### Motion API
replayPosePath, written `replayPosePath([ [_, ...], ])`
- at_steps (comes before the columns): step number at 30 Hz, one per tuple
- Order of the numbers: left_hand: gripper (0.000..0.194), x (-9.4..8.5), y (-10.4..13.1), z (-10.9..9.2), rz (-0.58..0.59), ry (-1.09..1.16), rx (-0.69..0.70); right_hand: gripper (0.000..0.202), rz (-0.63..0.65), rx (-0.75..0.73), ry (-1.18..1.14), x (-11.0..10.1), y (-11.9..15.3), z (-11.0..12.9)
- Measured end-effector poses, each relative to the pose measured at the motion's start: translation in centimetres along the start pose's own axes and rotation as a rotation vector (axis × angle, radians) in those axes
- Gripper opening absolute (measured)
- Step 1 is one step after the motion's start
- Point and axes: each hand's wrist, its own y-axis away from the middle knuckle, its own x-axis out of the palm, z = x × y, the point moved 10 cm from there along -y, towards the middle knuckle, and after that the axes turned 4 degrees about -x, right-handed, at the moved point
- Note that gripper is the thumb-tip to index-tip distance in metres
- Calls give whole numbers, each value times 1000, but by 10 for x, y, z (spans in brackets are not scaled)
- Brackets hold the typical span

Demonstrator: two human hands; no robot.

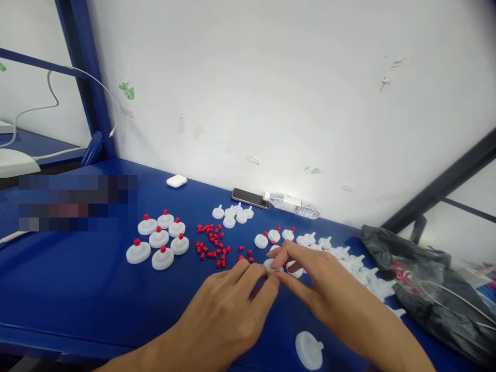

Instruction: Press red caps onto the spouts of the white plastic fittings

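Observation:
My left hand (234, 299) and my right hand (321, 274) meet fingertip to fingertip over the table. Between the right thumb and fingers is a translucent white round spouted lid (272, 265). At the left fingertips a bit of red cap (266, 277) shows at the lid's spout; the fingers cover most of it. Left of the hands lie loose red caps (211, 240). Several white spouted lids with red caps on top (158, 237) stand farther left. More capped lids (274, 235) are just behind the right hand. One uncapped lid (309, 350) lies near the front.
Uncapped lids (356, 263) are heaped on the right, with a small group (229, 221) behind the caps. A phone (250, 198), a water bottle (290, 204) and a white case (176, 181) rest near the wall. A black plastic bag (426, 279) sits at the right edge.

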Motion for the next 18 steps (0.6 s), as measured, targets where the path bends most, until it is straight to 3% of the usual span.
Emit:
replayPosePath([
  [6, 28, -6, -1, -1, -37, 18, 12, 16, -28, -19, 80, -3, -2, 2],
  [18, 27, -5, 0, 0, -33, 68, -16, 17, -25, -15, 116, -2, -2, 4],
])
